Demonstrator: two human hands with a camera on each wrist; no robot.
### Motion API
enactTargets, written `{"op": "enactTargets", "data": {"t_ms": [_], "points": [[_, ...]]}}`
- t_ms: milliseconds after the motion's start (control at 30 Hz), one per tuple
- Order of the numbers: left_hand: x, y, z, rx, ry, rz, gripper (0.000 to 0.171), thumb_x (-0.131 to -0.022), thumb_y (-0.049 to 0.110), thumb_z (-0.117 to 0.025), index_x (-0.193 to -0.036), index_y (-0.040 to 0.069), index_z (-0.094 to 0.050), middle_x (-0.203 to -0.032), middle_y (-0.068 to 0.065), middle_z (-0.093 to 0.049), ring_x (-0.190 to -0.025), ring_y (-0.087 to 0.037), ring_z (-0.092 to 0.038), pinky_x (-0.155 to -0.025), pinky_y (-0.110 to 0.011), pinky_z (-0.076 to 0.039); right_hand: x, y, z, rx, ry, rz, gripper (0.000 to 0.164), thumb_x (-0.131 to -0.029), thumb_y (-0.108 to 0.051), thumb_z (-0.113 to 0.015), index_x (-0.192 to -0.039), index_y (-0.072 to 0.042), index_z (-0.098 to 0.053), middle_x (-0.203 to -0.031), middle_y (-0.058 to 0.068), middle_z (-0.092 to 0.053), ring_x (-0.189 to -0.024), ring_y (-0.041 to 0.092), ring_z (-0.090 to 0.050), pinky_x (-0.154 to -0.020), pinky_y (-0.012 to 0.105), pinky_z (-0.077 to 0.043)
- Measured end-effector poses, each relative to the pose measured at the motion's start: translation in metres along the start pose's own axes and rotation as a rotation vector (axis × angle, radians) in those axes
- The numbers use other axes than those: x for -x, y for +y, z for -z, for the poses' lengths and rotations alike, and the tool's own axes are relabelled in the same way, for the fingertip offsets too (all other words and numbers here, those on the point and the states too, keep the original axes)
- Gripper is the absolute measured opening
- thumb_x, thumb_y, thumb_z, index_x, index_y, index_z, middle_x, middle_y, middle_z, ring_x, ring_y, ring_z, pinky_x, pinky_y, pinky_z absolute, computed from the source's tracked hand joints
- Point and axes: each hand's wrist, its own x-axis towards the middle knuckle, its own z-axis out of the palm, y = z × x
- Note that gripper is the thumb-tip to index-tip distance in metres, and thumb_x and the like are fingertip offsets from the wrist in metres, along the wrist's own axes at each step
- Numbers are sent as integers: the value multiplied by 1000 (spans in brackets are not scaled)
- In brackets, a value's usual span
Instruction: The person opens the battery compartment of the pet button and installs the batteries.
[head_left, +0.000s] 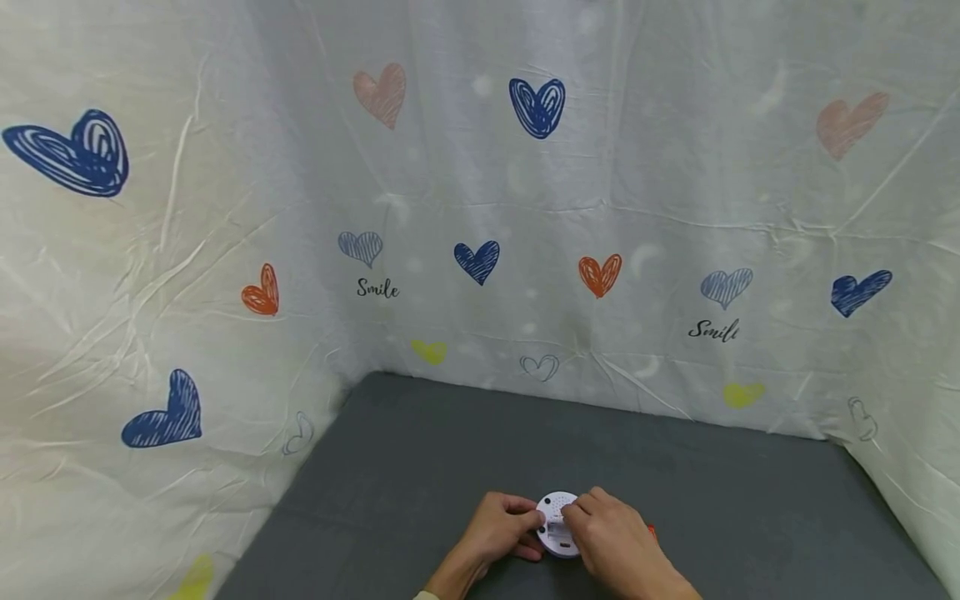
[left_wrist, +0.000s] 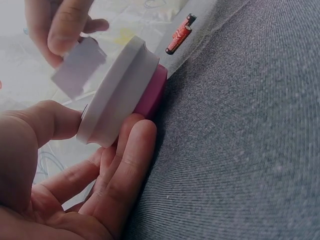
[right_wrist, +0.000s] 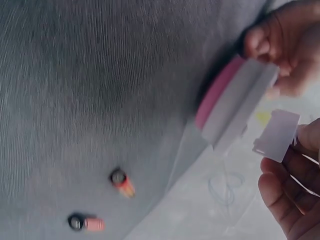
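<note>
A round white device (head_left: 557, 546) with a pink underside (left_wrist: 152, 92) lies on the grey table, its perforated back facing up. The left hand (head_left: 501, 527) grips it at its left rim, thumb on the white top edge and fingers around the lower side. Above the device, the right hand (head_left: 617, 540) pinches a small white rectangular battery cover (right_wrist: 280, 134) between thumb and fingers. In both wrist views the cover is apart from the device. In the head view the right hand hides the cover and part of the device.
Two red and black batteries, one (right_wrist: 122, 182) and another (right_wrist: 86, 223), lie on the table beyond the device, near the right hand. Grey cloth covers the table (head_left: 420, 450). A white curtain (head_left: 465, 167) printed with hearts hangs behind and at the sides.
</note>
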Motion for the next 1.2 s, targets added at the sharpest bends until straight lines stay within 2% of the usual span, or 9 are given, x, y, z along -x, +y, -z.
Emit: {"op": "enactTargets", "data": {"t_ms": [200,333,433,500,667,733,800,1000,1200], "points": [[-1,-1,-2,0,4,2,26,-98,3,-73,-119,-12,-74,-90,-11,-78,-67,-21,-77,-62,-37,-71,8,18,18,32,-10,-115,16,-87,-9,-88,-95,-17,-77,-89,-7,-73,-82,11,-62,-63,26,-59],[-2,-1,-2,1,6,5,27,-98,3,-73,-120,-13,-73,-89,-11,-78,-68,-21,-77,-63,-38,-71,23,38,29,89,40,-147,19,-83,-8,-90,-95,-17,-79,-90,-7,-74,-83,12,-65,-63,26,-60],[-2,0,-2,0,7,10,27,-98,3,-73,-120,-13,-73,-89,-11,-78,-68,-21,-77,-63,-38,-71,39,52,36,102,46,-174,22,-81,-7,-91,-95,-18,-79,-89,-8,-74,-83,11,-65,-63,24,-59],[-2,0,-1,-1,10,13,27,-98,3,-73,-120,-13,-73,-89,-11,-79,-68,-21,-77,-64,-37,-71,50,59,41,92,4,-232,21,-82,-7,-92,-95,-18,-79,-90,-9,-74,-83,10,-64,-64,23,-59],[-1,3,1,-8,18,12,30,-98,4,-73,-122,-14,-71,-91,-12,-79,-70,-22,-78,-64,-38,-72,74,72,50,72,-190,-419,15,-90,-12,-89,-99,-20,-80,-92,-11,-73,-85,10,-64,-68,24,-60],[-1,3,2,-9,17,9,30,-98,4,-73,-122,-15,-72,-91,-12,-79,-70,-23,-79,-64,-38,-72,84,77,50,80,-244,-462,13,-92,-15,-88,-99,-21,-80,-92,-11,-72,-85,10,-64,-70,25,-61],[-1,3,1,-6,14,7,30,-98,4,-73,-121,-15,-72,-91,-12,-79,-71,-23,-79,-64,-38,-72,94,81,50,94,-271,-480,12,-91,-17,-89,-98,-22,-81,-89,-12,-71,-83,9,-63,-70,26,-61],[-2,0,0,7,8,7,29,-98,3,-74,-120,-14,-72,-91,-12,-79,-71,-23,-79,-64,-37,-71,125,94,46,87,-280,-475,14,-88,-17,-91,-93,-23,-80,-81,-14,-65,-75,5,-58,-65,23,-57],[-1,-2,0,15,2,8,28,-97,3,-73,-120,-14,-73,-90,-11,-79,-70,-22,-78,-64,-36,-71,144,110,42,-16,-454,-490,10,-92,-16,-85,-99,-21,-80,-88,-13,-67,-81,6,-59,-69,26,-59]]}}
